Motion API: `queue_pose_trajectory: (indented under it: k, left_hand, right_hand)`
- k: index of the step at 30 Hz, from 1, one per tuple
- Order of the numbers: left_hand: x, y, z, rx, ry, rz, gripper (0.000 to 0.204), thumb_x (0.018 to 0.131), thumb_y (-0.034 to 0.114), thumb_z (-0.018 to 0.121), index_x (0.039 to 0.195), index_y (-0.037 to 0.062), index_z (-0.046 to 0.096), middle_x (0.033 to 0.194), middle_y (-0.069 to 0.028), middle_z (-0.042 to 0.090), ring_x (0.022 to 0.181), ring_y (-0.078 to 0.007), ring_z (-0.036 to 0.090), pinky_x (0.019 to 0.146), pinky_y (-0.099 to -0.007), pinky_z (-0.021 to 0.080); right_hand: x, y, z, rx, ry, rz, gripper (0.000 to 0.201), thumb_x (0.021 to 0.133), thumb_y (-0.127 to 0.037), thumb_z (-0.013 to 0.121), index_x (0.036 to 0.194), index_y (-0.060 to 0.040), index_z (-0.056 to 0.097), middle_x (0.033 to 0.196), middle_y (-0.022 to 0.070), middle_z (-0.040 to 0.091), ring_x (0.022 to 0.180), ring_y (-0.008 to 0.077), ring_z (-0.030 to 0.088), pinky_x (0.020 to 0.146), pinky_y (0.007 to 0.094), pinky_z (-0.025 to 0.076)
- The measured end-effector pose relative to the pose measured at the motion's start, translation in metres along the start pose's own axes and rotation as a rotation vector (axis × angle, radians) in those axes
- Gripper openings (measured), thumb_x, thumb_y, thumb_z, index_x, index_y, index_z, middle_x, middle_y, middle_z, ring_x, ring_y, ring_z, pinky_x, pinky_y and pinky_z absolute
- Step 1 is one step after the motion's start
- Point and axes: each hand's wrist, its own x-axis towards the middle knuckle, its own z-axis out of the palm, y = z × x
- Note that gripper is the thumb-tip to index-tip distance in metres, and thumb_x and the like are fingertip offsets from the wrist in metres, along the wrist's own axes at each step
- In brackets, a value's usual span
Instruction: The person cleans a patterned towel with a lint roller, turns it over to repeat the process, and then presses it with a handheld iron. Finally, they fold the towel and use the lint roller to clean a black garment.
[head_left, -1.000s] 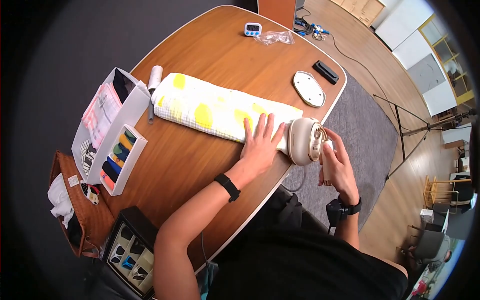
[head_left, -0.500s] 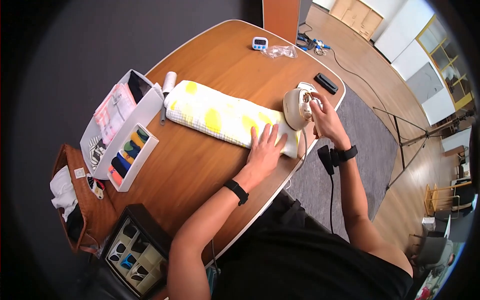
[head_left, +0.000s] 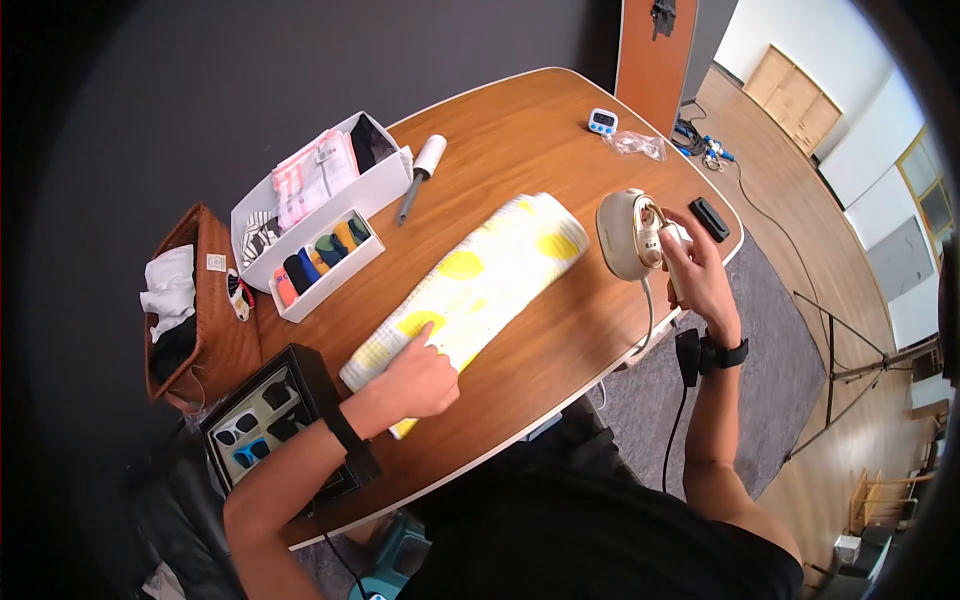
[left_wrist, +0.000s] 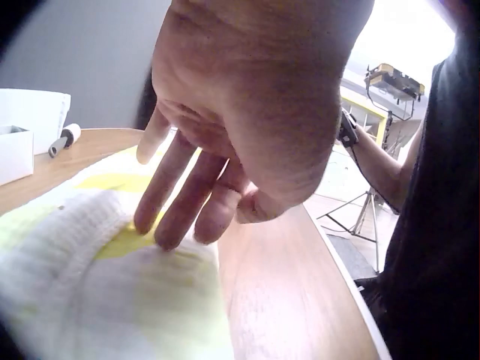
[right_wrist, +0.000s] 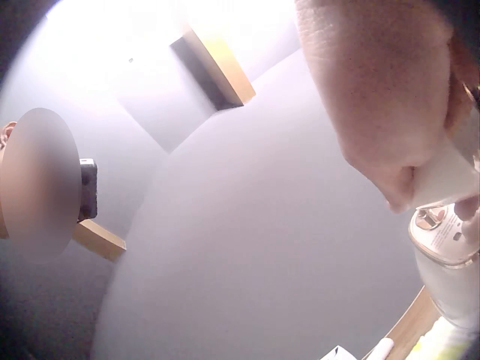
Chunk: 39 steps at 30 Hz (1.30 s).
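A long folded white cloth with yellow patches lies slantwise on the table, from near the front left toward the back right. My left hand is at its near end; in the left wrist view the loosely extended fingers reach down to the fabric. My right hand grips the handle of a cream handheld garment steamer with gold trim, beyond the cloth's right side. Its cord hangs toward the front edge. In the right wrist view, the steamer's rounded body shows below the hand.
Left: a white box of folded clothes, a smaller box of rolled socks, a lint roller, a brown basket and a black sunglasses case. Far side: a timer, clear plastic and a black object.
The steamer has come off the cloth's right end toward the table's far right. The cloth has turned to a new slant, and my left hand has moved left along it. The head view has shifted.
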Motion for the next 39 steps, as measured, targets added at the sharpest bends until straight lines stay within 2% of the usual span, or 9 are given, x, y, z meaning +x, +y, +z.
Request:
queue_pose_trajectory:
  k: [3,5,7,10,15,25,30,36,39]
  left_hand:
    - [0.024,0.014,-0.009,-0.118,0.161,-0.053,0.031,0.087,0.031,0.066,0.088,0.0011,0.075,0.105,-0.0249,0.07,0.101,-0.0369,0.066,0.114,-0.0561,0.035]
    - [0.054,0.027,-0.021,-0.103,0.396,-0.129,0.057,0.087,0.038,0.073,0.13,0.0014,0.062,0.143,-0.0311,0.049,0.132,-0.044,0.048,0.115,-0.0586,0.033]
    - [0.095,0.027,-0.016,-0.113,0.543,-0.17,0.087,0.085,0.043,0.076,0.154,0.0062,0.038,0.156,-0.035,0.029,0.145,-0.0535,0.027,0.115,-0.067,0.028]
    - [0.148,0.021,-0.018,-0.151,0.551,-0.327,0.096,0.083,0.042,0.079,0.159,0.0108,0.03,0.157,-0.0357,0.026,0.148,-0.0565,0.019,0.112,-0.0742,0.024]
    - [0.178,0.009,0.002,-0.067,0.346,-0.322,0.065,0.085,-0.001,0.062,0.147,0.0101,0.049,0.152,-0.0339,0.037,0.136,-0.0561,0.039,0.107,-0.0715,0.033]
    - [0.101,0.051,0.036,-0.223,0.496,-0.021,0.054,0.085,-0.001,0.058,0.138,0.0114,0.06,0.156,-0.0242,0.039,0.14,-0.0527,0.036,0.115,-0.0664,0.03]
    - [0.098,0.062,0.042,-0.148,0.493,-0.007,0.044,0.088,0.007,0.058,0.132,0.0102,0.061,0.155,-0.0249,0.038,0.143,-0.0522,0.034,0.116,-0.0678,0.028]
    - [0.096,0.074,0.042,-0.19,0.551,-0.044,0.048,0.084,0.001,0.058,0.131,0.0096,0.064,0.155,-0.0228,0.041,0.142,-0.0508,0.035,0.117,-0.065,0.029]
    - [0.084,0.092,0.039,-0.285,0.483,-0.043,0.047,0.084,0.003,0.059,0.13,0.0086,0.066,0.154,-0.0219,0.044,0.144,-0.0466,0.036,0.117,-0.0641,0.029]
  right_hand:
    - [0.001,0.004,0.006,-0.022,0.02,-0.003,0.041,0.105,-0.029,0.059,0.141,-0.0107,0.054,0.064,0.0013,0.055,0.042,0.0087,0.052,0.036,0.0265,0.04]
    - [0.003,0.012,0.009,-0.02,0.026,-0.002,0.04,0.105,-0.029,0.06,0.14,-0.0105,0.054,0.061,0.0,0.053,0.041,0.0084,0.051,0.036,0.0263,0.04]
    - [0.0,0.013,0.012,-0.03,0.031,0.005,0.04,0.105,-0.028,0.06,0.14,-0.0102,0.054,0.061,-0.0003,0.053,0.041,0.0082,0.051,0.036,0.0263,0.04]
    - [-0.013,0.01,0.007,0.01,0.01,0.014,0.04,0.105,-0.027,0.06,0.14,-0.0087,0.054,0.06,-0.0015,0.051,0.041,0.008,0.05,0.037,0.027,0.039]
    - [-0.04,0.015,-0.015,0.016,-0.009,0.063,0.04,0.105,-0.025,0.059,0.141,-0.0083,0.054,0.065,-0.0012,0.051,0.043,0.0075,0.049,0.039,0.0261,0.037]
    - [-0.062,0.022,0.004,0.169,-0.054,0.179,0.041,0.105,-0.022,0.059,0.142,-0.007,0.05,0.075,0.0034,0.06,0.041,0.0073,0.047,0.036,0.0263,0.036]
    - [-0.04,0.037,0.05,-0.14,-0.098,-0.042,0.042,0.103,-0.026,0.061,0.138,-0.0051,0.055,0.08,0.0131,0.069,0.072,0.0201,0.07,0.068,0.0342,0.052]
    - [0.019,0.03,0.043,-0.082,-0.044,-0.022,0.04,0.102,-0.029,0.063,0.135,-0.0064,0.058,0.06,0.006,0.061,0.043,0.0127,0.057,0.038,0.0304,0.044]
    - [0.037,0.037,0.014,-0.114,0.085,-0.089,0.039,0.102,-0.029,0.064,0.134,-0.0066,0.06,0.065,0.0072,0.062,0.045,0.0115,0.058,0.039,0.03,0.044]
